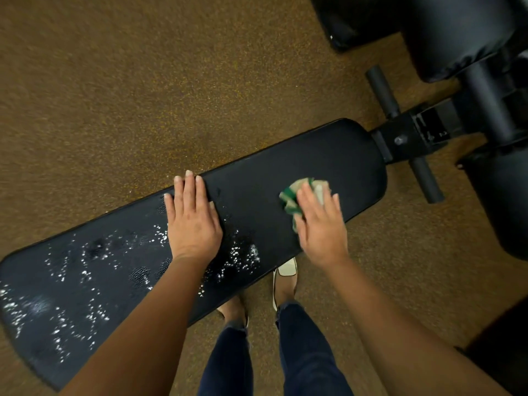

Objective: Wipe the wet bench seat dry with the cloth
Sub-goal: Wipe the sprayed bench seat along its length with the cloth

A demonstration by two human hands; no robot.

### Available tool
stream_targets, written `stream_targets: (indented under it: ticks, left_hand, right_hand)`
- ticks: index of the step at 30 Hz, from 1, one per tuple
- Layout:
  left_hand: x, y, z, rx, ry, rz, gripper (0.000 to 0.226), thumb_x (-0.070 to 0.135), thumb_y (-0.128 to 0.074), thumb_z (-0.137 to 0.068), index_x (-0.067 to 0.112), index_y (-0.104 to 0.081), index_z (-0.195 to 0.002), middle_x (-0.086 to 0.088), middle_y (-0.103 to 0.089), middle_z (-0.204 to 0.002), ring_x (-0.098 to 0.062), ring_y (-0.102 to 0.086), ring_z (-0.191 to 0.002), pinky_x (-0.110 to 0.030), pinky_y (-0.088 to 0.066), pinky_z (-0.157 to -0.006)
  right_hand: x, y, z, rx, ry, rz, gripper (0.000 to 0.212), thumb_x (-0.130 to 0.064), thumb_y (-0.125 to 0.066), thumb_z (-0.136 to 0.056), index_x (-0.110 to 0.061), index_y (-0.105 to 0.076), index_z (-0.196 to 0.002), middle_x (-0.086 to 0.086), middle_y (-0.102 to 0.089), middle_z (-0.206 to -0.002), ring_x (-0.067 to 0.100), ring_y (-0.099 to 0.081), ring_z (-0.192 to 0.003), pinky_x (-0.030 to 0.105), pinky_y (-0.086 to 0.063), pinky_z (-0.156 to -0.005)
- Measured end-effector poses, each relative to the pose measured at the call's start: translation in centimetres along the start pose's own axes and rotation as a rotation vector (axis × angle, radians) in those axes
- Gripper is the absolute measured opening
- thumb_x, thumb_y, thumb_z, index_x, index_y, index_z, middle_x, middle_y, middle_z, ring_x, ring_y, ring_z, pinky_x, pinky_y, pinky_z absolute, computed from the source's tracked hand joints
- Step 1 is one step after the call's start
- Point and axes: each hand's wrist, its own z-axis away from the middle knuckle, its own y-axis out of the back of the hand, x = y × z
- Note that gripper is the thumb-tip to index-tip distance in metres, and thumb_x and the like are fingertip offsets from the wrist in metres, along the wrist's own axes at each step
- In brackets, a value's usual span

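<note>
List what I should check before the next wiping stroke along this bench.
1. Green-and-beige cloth under right hand: ok.
2. Cloth touching black padded bench seat: ok.
3. Left hand flat on seat: ok.
4. Seat around cloth looks dry: ok.
5. White water droplets wiped off: not ok.
6. Path from cloth to droplets free: not ok, left hand lies between.
7. Cloth dry enough: cannot tell.

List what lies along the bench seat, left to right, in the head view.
Main patch of water droplets on the bench seat → left hand flat on the seat → cloth under the right hand → dry end of the seat → black metal frame.
</note>
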Motion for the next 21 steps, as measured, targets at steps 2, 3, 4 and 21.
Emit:
stream_targets:
  ticks: [2, 3, 4, 21]
  left_hand:
    - [0.1, -0.1, 0.0, -0.005, 0.005, 0.000, 0.057, 0.029, -0.021, -0.098, 0.002, -0.024, -0.148, -0.013, -0.017, -0.157, -0.030, -0.006, -0.146, -0.047, -0.003, -0.118]
    - [0.1, -0.1, 0.0, -0.009, 0.011, -0.004, 0.057, 0.029, -0.021, -0.098, 0.002, -0.024, -0.148, -0.013, -0.016, -0.158, -0.029, -0.006, -0.146, -0.047, -0.002, -0.118]
    - [0.1, -0.1, 0.0, -0.009, 0.013, -0.008, 0.057, 0.029, -0.021, -0.098, 0.002, -0.023, -0.148, -0.013, -0.015, -0.158, -0.029, -0.005, -0.146, -0.047, -0.002, -0.118]
    - [-0.4, 0.3, 0.0, -0.047, -0.031, -0.001, 0.058, 0.030, -0.018, -0.097, 0.002, -0.024, -0.148, -0.013, -0.015, -0.158, -0.030, -0.006, -0.146, -0.047, -0.006, -0.118]
  right_hand:
    - [-1.6, 0.2, -2.3, 0.050, -0.204, 0.000, 0.053, -0.035, -0.031, -0.098, -0.010, -0.041, -0.144, 0.008, -0.036, -0.153, 0.039, -0.019, -0.143, 0.054, -0.016, -0.117]
    - [-2.7, 0.0, -2.5, 0.051, -0.213, -0.006, 0.054, -0.036, -0.031, -0.098, -0.010, -0.039, -0.144, 0.008, -0.034, -0.154, 0.039, -0.016, -0.144, 0.051, -0.011, -0.118]
    - [-3.6, -0.3, -1.9, 0.029, -0.153, 0.004, 0.055, -0.037, -0.031, -0.097, -0.011, -0.038, -0.145, 0.007, -0.033, -0.154, 0.038, -0.013, -0.145, 0.050, -0.008, -0.118]
    - [-1.1, -0.9, 2.1, -0.063, 0.387, 0.053, 0.053, -0.038, -0.034, -0.098, -0.016, -0.030, -0.147, 0.003, -0.030, -0.154, 0.031, -0.014, -0.146, 0.052, -0.015, -0.115]
